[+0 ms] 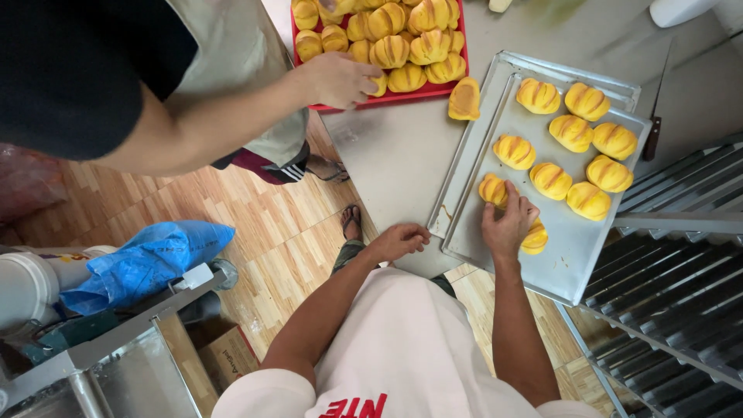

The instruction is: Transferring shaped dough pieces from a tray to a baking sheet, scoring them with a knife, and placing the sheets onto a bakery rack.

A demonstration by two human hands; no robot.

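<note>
Right hand [507, 220] closes, apparently, on a yellow bun [534, 237] at the tray's [569, 267] 7 o'clock; left hand [400, 240] empty on the bench [395, 151]. Squeezing may deform dough.

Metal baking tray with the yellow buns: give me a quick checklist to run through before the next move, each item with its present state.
1. Right hand on a bun on the metal tray: ok.
2. Left hand at the table edge, holding nothing: ok.
3. Free tray space near the right hand: ok.
4. Co-worker's hand, at the red tray, apart from the metal tray: ok.
5. Loose bun on the table, between the trays: not ok.
6. Grip firmness on the bun: cannot tell.
</note>
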